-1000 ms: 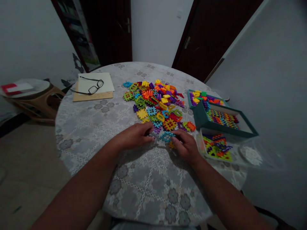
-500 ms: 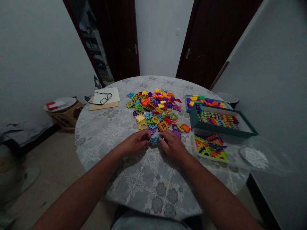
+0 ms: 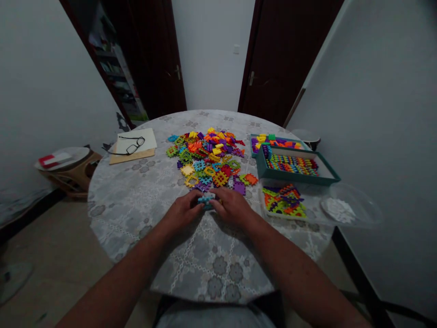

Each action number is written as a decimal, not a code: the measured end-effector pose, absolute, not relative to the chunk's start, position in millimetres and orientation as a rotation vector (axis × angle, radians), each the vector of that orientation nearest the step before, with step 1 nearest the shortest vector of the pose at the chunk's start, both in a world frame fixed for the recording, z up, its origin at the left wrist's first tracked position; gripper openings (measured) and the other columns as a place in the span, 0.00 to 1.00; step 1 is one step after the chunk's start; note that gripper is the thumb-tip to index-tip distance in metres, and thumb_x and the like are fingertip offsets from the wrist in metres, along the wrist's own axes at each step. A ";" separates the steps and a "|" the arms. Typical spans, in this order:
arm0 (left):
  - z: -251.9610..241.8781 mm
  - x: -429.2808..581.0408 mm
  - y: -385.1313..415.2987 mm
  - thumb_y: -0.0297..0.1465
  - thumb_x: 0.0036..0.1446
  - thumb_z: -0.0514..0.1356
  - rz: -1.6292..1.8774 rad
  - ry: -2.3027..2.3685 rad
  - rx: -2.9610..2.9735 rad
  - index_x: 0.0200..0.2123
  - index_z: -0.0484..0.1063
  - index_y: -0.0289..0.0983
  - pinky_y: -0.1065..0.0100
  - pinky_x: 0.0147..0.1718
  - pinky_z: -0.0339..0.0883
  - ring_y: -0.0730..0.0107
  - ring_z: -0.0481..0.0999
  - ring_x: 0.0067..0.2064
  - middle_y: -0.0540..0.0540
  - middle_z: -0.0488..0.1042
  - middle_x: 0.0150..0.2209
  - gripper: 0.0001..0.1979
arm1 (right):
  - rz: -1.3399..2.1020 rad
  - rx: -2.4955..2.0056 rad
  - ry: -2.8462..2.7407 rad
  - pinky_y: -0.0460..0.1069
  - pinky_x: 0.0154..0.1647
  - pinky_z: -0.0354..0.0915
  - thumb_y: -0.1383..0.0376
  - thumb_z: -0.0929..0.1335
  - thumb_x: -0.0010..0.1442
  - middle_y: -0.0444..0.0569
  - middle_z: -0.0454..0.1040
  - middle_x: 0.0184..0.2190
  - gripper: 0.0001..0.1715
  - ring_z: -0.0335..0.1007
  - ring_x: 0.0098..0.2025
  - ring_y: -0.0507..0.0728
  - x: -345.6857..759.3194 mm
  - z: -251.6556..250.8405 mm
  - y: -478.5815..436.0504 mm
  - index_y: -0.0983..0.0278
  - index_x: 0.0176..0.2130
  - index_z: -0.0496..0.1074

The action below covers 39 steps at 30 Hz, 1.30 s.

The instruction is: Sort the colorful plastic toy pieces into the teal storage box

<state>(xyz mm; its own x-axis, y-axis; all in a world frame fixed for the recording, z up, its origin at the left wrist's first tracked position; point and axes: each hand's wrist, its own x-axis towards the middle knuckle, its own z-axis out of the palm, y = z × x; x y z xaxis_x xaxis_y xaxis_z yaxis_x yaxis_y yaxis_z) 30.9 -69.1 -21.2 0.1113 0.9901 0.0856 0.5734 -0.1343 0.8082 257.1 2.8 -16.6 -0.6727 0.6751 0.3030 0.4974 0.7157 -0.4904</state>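
Observation:
Between my two hands is a small light-blue piece with notched edges, a plastic building block (image 3: 205, 200), held just above the near edge of the loose pile. My left hand (image 3: 184, 209) is closed on its left side with thumb and fingers. From the right, my right hand (image 3: 228, 205) grips the same block, its thumb at the near face. The fingers partly cover the block, so I cannot tell whether it is one piece or several joined. Beyond my hands spreads a heap of colourful interlocking plastic blocks (image 3: 208, 148), with flat square ones nearest me.
On the right stand a teal box (image 3: 293, 176) of colourful pieces, a teal lid (image 3: 253, 145) with more blocks, and a clear tray (image 3: 283, 216) of green, orange and purple pieces. Glasses (image 3: 135, 145) lie on papers at left. A patterned cloth (image 3: 218, 273) covers the round table.
The view has swung slightly right, so everything sits further left. My left hand has closed in on the light-blue block, which both hands now grip.

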 end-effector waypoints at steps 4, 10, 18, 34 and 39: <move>-21.6 30.2 -70.2 0.34 0.67 0.61 0.885 1.518 1.826 0.48 0.75 0.39 0.63 0.45 0.68 0.64 0.76 0.41 0.47 0.79 0.40 0.09 | 0.339 -1.112 -2.280 0.55 0.57 0.68 0.66 0.64 0.76 0.59 0.81 0.50 0.16 0.77 0.53 0.63 285.7 -6.2 20.2 0.64 0.56 0.78; -13.2 31.4 -71.9 0.33 0.64 0.63 0.845 1.464 1.836 0.51 0.76 0.40 0.64 0.44 0.68 0.64 0.77 0.41 0.47 0.81 0.41 0.12 | 0.248 -1.468 -2.493 0.53 0.43 0.66 0.56 0.74 0.69 0.59 0.81 0.45 0.12 0.77 0.45 0.64 302.2 0.1 9.2 0.61 0.46 0.78; -16.9 29.6 -72.4 0.31 0.63 0.64 0.808 1.473 1.907 0.50 0.79 0.41 0.62 0.47 0.70 0.62 0.79 0.44 0.46 0.82 0.44 0.12 | 0.354 -1.469 -2.607 0.52 0.40 0.62 0.58 0.74 0.67 0.59 0.78 0.45 0.11 0.75 0.43 0.63 280.0 -4.4 -5.2 0.62 0.45 0.76; -21.5 20.4 -72.5 0.33 0.63 0.66 0.859 1.457 1.928 0.48 0.79 0.40 0.63 0.45 0.69 0.63 0.77 0.43 0.46 0.80 0.43 0.11 | 0.709 -1.116 -2.389 0.49 0.35 0.57 0.64 0.67 0.70 0.47 0.76 0.31 0.09 0.70 0.33 0.56 266.6 -14.2 1.0 0.61 0.36 0.71; -15.8 21.8 -74.7 0.33 0.62 0.67 0.853 1.484 1.875 0.49 0.78 0.38 0.65 0.38 0.65 0.66 0.74 0.37 0.47 0.78 0.38 0.12 | 0.799 -0.992 -2.417 0.49 0.38 0.60 0.67 0.66 0.69 0.46 0.77 0.34 0.07 0.71 0.37 0.56 264.4 -14.9 -3.0 0.61 0.38 0.73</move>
<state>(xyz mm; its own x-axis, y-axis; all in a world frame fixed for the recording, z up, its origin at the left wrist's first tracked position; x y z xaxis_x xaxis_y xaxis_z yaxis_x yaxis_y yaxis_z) 21.8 -74.7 -15.8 0.1714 0.9777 0.1210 0.5967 -0.2007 0.7770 264.4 -3.0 -14.9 -0.6642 0.7325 0.1490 0.4995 0.5832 -0.6406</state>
